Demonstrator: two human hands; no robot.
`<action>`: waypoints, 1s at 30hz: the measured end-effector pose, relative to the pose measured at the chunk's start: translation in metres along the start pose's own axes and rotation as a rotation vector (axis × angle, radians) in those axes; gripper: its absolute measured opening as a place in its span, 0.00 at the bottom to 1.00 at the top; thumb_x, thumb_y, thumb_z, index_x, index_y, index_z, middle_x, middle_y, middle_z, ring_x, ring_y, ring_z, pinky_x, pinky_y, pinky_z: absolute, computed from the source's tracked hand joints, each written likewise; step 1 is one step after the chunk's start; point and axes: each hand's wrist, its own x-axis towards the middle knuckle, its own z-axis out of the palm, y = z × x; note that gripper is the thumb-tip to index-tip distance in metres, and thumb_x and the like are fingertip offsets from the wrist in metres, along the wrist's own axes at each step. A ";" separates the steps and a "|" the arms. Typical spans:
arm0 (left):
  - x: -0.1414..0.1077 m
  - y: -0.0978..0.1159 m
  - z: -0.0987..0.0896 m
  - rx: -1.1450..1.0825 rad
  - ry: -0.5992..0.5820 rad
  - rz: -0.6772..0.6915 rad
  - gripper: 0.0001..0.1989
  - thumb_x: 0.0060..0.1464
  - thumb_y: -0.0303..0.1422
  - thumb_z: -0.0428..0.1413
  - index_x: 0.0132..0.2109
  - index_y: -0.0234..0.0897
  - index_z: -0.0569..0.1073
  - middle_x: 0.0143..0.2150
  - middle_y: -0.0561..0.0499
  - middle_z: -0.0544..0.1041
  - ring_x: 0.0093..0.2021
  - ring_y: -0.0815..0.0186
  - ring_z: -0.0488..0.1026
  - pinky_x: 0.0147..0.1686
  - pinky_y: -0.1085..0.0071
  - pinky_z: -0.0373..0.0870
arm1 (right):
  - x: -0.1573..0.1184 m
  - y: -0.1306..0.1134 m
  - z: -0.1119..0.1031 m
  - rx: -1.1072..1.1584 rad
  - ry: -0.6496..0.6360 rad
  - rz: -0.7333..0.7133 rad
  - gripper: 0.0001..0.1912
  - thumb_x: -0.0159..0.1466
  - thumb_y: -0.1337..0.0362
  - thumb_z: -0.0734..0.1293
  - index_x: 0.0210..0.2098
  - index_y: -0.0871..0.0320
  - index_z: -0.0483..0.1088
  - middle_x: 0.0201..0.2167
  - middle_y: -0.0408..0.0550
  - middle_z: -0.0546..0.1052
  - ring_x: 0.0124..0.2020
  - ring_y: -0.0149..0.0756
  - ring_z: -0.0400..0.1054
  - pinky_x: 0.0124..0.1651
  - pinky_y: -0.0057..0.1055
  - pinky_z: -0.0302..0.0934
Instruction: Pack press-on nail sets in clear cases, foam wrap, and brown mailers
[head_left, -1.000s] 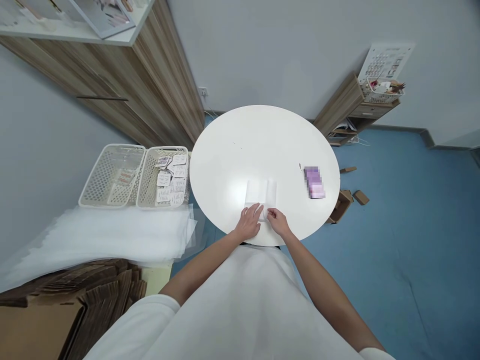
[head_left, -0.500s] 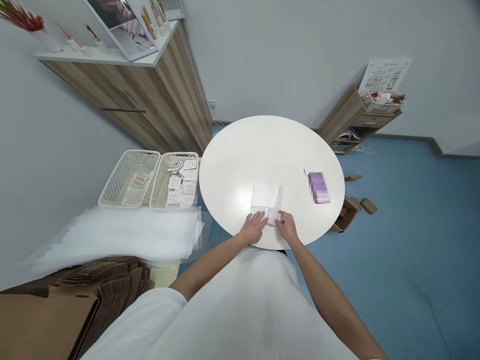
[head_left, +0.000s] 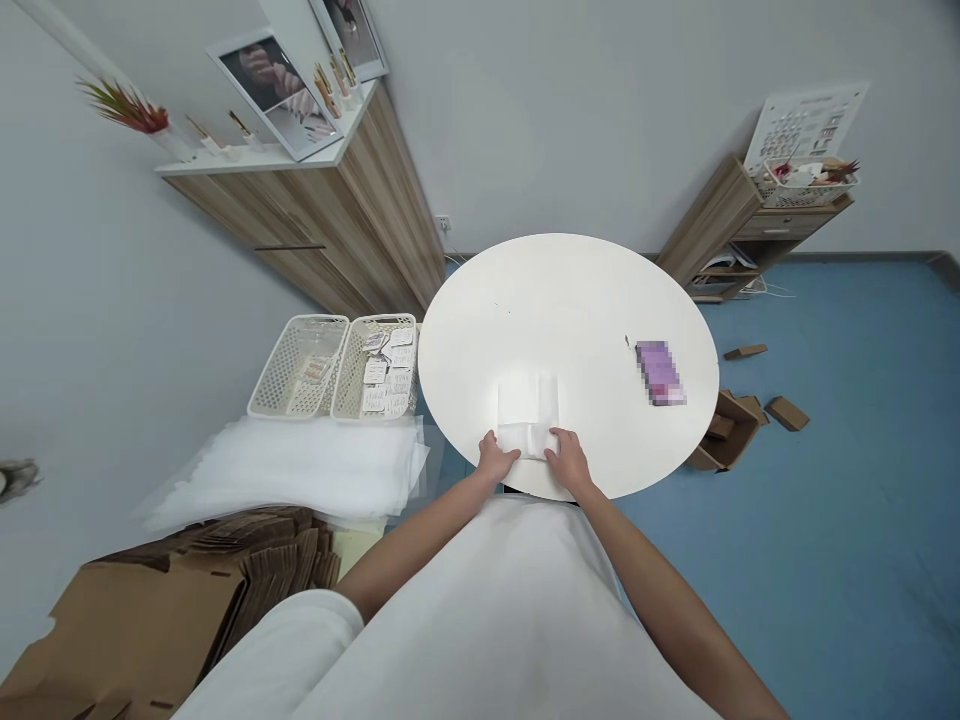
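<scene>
A thin white packing sheet (head_left: 519,400) lies on the round white table (head_left: 555,290), its near part folded over into a flat band. At the left end of this band my left hand (head_left: 497,460) grips the sheet between thumb and fingers. My right hand (head_left: 570,462) holds the right end the same way, fingers at the edge and thumb toward me. Whether anything lies wrapped inside the fold is hidden. To the right on the table is a purple, pixelated object (head_left: 660,373).
Left of the table stand a white basket of small printed cards (head_left: 337,385) and another basket (head_left: 259,385). Nearer lie stacked white sheets (head_left: 300,470) and flattened cardboard boxes (head_left: 150,620). An open carton (head_left: 735,440) sits on the floor at right.
My left hand has gone from lying flat on the sheet to gripping its left end. My right hand has shifted slightly onto the right end. The camera view has turned.
</scene>
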 end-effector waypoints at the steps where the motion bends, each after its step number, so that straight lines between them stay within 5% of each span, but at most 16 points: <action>1: 0.001 0.001 -0.002 -0.058 -0.004 -0.071 0.34 0.48 0.40 0.53 0.58 0.32 0.49 0.54 0.36 0.63 0.49 0.61 0.67 0.39 0.70 0.67 | -0.001 -0.001 0.002 0.003 -0.002 -0.003 0.23 0.56 0.66 0.57 0.52 0.54 0.57 0.48 0.50 0.62 0.47 0.39 0.62 0.47 0.35 0.58; 5: 0.003 0.007 -0.013 -0.290 -0.059 -0.243 0.32 0.44 0.38 0.57 0.54 0.32 0.56 0.49 0.38 0.69 0.43 0.61 0.71 0.35 0.70 0.68 | -0.004 -0.001 0.007 0.020 0.016 -0.007 0.23 0.55 0.67 0.57 0.51 0.54 0.58 0.48 0.50 0.62 0.48 0.39 0.61 0.48 0.36 0.57; 10: 0.003 0.011 -0.024 -0.392 -0.219 -0.167 0.10 0.43 0.33 0.55 0.35 0.34 0.70 0.34 0.48 0.75 0.32 0.65 0.71 0.28 0.72 0.66 | -0.004 0.000 0.007 0.040 0.018 0.013 0.23 0.55 0.66 0.58 0.51 0.53 0.59 0.47 0.49 0.62 0.46 0.38 0.62 0.46 0.35 0.58; 15: 0.004 0.018 -0.023 -0.251 -0.154 -0.042 0.06 0.46 0.34 0.52 0.26 0.36 0.68 0.24 0.54 0.68 0.26 0.70 0.65 0.25 0.74 0.61 | -0.004 -0.005 0.011 0.029 0.036 0.038 0.23 0.54 0.65 0.60 0.50 0.52 0.60 0.45 0.49 0.60 0.43 0.38 0.63 0.43 0.34 0.59; 21: 0.004 0.036 -0.013 -0.120 -0.155 0.157 0.05 0.47 0.31 0.51 0.34 0.37 0.70 0.29 0.52 0.71 0.29 0.70 0.67 0.32 0.73 0.65 | 0.002 -0.013 0.016 0.065 -0.002 -0.012 0.22 0.52 0.66 0.59 0.48 0.56 0.61 0.38 0.48 0.66 0.39 0.37 0.63 0.43 0.35 0.58; 30: -0.020 0.043 0.003 0.193 -0.262 0.462 0.22 0.44 0.30 0.53 0.50 0.35 0.65 0.43 0.44 0.66 0.43 0.60 0.65 0.44 0.64 0.65 | 0.010 -0.022 0.004 0.265 -0.043 0.131 0.13 0.57 0.57 0.56 0.37 0.54 0.65 0.27 0.42 0.70 0.30 0.33 0.65 0.34 0.30 0.57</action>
